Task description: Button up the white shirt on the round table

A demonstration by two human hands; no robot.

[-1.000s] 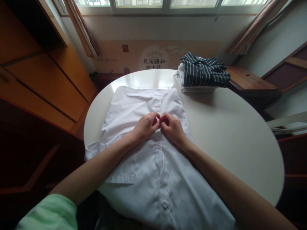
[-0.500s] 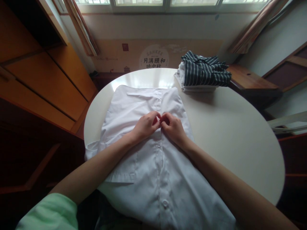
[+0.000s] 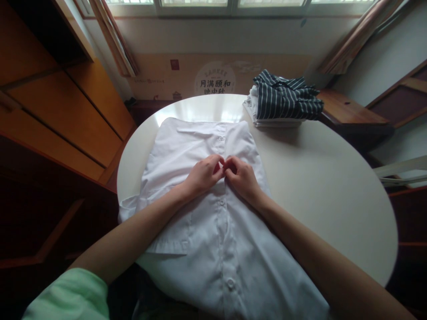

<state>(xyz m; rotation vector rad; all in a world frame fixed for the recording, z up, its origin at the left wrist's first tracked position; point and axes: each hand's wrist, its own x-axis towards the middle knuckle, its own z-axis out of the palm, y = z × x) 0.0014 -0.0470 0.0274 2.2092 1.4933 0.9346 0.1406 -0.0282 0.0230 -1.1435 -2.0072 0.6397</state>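
Note:
A white button-up shirt [image 3: 187, 151] lies front side up across the table, its lower part hanging over the near edge. Buttons run down its placket, among them one button [image 3: 222, 202] just below my hands and another [image 3: 231, 283] lower down. My left hand [image 3: 207, 172] pinches the placket from the left, thumb and forefinger together. From the right, my right hand [image 3: 240, 174] pinches the same spot, its fingertips meeting the left ones. Whatever button lies between the fingertips is hidden.
On the round white table [image 3: 320, 186], a stack of folded clothes [image 3: 283, 100], topped by a black-and-white striped one, stands at the back right. Wooden cabinets [image 3: 66, 106] flank the left side. Beyond the table is a wall with a window [image 3: 200, 4].
Both hands keep pinching at the same place on the placket, with hardly any finger movement. The view has shifted very slightly.

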